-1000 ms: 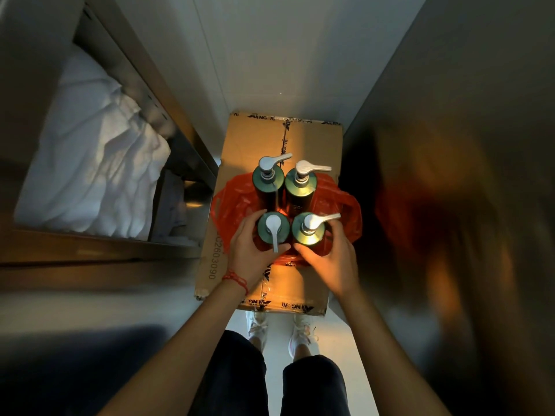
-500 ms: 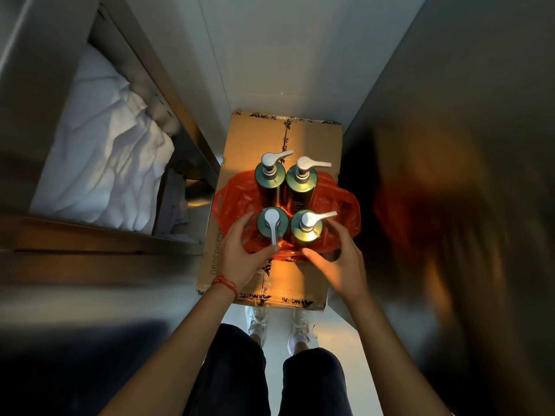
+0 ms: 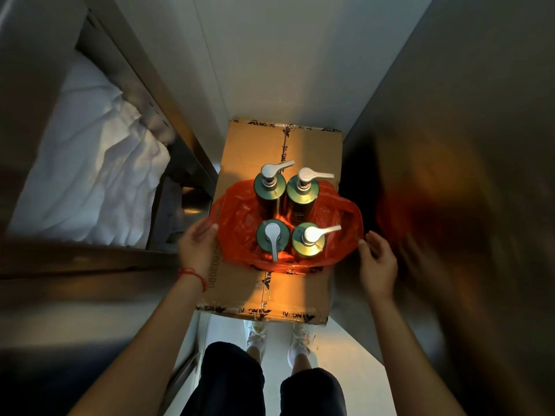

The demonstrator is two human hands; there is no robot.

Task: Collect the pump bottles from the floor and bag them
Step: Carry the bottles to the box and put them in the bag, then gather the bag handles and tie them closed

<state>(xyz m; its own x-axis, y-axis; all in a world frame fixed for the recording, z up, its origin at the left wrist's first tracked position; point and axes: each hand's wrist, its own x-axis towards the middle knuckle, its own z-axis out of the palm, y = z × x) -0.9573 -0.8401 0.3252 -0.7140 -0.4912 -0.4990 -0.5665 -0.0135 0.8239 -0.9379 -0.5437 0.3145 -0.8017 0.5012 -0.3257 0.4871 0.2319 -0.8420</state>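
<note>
Several dark green pump bottles with silver pumps stand upright in a square inside an open orange plastic bag (image 3: 237, 223); the nearest pair are the front-left bottle (image 3: 272, 239) and front-right bottle (image 3: 308, 246). The bag sits on a taped cardboard box (image 3: 255, 145). My left hand (image 3: 196, 249), with a red string at the wrist, pinches the bag's left rim by its handle loop. My right hand (image 3: 377, 264) is at the bag's right rim, fingertips just touching it, fingers apart.
A metal shelf on the left holds crumpled white linen (image 3: 99, 175). A brushed-metal wall (image 3: 450, 145) closes the right side, a white wall the back. My white shoes (image 3: 255, 336) stand on the pale floor just in front of the box.
Both hands have left the two front bottles and moved outward to the bag's left and right rims. The bottles have stayed in place.
</note>
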